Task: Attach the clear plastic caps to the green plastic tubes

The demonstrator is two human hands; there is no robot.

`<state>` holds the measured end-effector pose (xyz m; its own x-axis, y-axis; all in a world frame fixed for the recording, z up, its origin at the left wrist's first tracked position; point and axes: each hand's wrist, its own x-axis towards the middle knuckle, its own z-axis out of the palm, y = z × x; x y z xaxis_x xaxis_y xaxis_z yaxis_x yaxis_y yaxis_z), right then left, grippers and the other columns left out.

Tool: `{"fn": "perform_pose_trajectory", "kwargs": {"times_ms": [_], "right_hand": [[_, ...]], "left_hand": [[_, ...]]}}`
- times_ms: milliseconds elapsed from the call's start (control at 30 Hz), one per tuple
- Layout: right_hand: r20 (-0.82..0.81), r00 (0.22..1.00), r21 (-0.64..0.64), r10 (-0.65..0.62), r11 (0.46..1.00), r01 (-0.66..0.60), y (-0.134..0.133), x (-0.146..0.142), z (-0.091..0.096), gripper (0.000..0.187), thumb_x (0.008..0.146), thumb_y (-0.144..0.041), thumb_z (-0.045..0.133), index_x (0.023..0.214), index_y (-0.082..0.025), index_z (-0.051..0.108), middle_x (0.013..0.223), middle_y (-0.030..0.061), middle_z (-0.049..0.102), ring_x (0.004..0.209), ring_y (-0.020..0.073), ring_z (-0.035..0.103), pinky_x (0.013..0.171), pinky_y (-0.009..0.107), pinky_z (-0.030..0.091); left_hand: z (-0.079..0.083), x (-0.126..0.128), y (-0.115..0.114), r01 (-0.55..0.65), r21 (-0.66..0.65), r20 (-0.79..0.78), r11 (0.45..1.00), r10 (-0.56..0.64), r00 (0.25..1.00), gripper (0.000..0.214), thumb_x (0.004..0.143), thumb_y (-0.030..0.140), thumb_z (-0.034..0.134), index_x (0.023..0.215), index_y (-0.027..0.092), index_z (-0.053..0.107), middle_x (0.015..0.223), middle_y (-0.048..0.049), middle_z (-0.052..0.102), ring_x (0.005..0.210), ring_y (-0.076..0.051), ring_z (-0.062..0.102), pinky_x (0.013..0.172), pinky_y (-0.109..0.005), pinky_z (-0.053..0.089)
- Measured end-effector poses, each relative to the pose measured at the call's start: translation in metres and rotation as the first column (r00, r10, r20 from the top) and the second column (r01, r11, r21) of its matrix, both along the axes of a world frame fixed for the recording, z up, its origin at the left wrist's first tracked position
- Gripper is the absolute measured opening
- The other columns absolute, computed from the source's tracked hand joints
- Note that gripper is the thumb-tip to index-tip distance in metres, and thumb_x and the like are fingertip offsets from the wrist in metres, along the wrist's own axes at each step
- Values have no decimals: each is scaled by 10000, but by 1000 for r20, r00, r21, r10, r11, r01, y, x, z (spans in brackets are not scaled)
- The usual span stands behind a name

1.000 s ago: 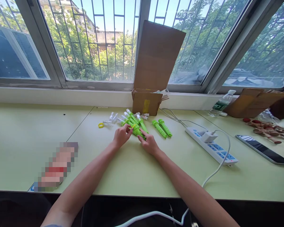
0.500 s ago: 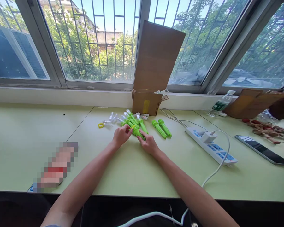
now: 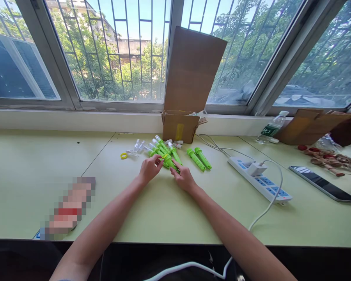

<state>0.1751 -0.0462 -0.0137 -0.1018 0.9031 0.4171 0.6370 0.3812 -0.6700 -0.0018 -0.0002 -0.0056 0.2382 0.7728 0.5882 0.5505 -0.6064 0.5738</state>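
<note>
Left hand point(image 3: 149, 168), right hand point(image 3: 185, 179) — ribbed green plastic tubes point(image 3: 169, 153)

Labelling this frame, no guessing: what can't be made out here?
Head view:
Tubes: near ends hidden under left hand and right hand.
Box: contents hidden by its front wall.
Item at left: pixelated.
Bottle: label too small.
Wooden pieces: cut off by right edge.
</note>
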Motion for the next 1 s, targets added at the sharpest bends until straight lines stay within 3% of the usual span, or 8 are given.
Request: {"fn": "perform_pose_trajectory", "kwargs": {"times_ms": [367, 533, 700, 1000], "right_hand": [[-65, 998, 2, 0, 1000, 0, 2, 0, 0, 543, 870, -389, 397, 1324, -96, 440, 664, 43, 639, 544, 140, 536, 544, 255, 446], [-18, 1000, 14, 16, 1000, -16, 0, -2, 0, 537, 862, -398, 413, 1298, -90, 476, 734, 71, 657, 583, 155, 556, 589, 275, 464], [2, 1000, 3, 2, 1000, -2, 0, -1, 1, 533, 852, -405, 426, 1285, -100, 495, 823, 91, 678, 627, 169, 582, 645, 298, 482], [-15, 1000, 26, 0, 1000, 0, 1, 0, -1, 556, 841, -436, 443, 1272, -93, 514, 745, 88, 678, 720, 216, 623, 694, 319, 489]], "left_hand": [[7, 7, -10, 109, -19, -18, 994, -109, 994, 414, 797, 378, 572, 1173, 221, 496, 889, -13, 691, 711, -117, 657, 621, -227, 510], [6, 5, -6, 23, -39, -45, 999, -25, 999, 379, 772, 436, 596, 1062, 201, 527, 859, -25, 688, 743, -141, 664, 633, -239, 506], [1, 6, 1, 26, -7, -11, 1000, -26, 1000, 346, 770, 435, 601, 999, 187, 523, 831, -31, 687, 758, -148, 664, 658, -250, 509], [-3, 8, 4, 15, 12, 18, 1000, -16, 1000, 307, 776, 433, 595, 936, 181, 527, 773, -24, 679, 723, -146, 664, 635, -247, 510]]}}
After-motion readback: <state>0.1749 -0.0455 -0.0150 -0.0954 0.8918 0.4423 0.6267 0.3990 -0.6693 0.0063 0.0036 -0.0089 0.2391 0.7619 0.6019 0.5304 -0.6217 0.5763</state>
